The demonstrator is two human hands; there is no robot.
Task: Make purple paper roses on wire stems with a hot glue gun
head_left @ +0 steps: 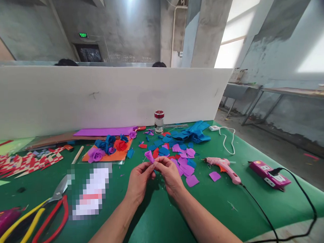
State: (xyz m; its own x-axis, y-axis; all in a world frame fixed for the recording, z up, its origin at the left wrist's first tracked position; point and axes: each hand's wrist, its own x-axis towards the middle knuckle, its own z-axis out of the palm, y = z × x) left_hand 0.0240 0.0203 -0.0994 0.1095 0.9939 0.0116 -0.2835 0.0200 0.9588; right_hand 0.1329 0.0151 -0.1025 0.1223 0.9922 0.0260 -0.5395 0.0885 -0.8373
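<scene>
Purple paper bud (149, 157) between the fingers (161, 162)

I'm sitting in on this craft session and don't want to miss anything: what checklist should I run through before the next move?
1. Purple paper piece held: ok, pinched between the fingertips of the left hand and right hand.
2. Loose purple petals nearby: ok, scattered just beyond the right hand.
3. Pink glue gun clear of both hands: ok, lying to their right.
4. Glue gun hot: cannot tell; nothing visible shows its heat.
5. Scissors clear of the left hand: ok, lying apart to its left.
6. Scissor blades closed: cannot tell; a pixelated patch hides the tips.
</scene>
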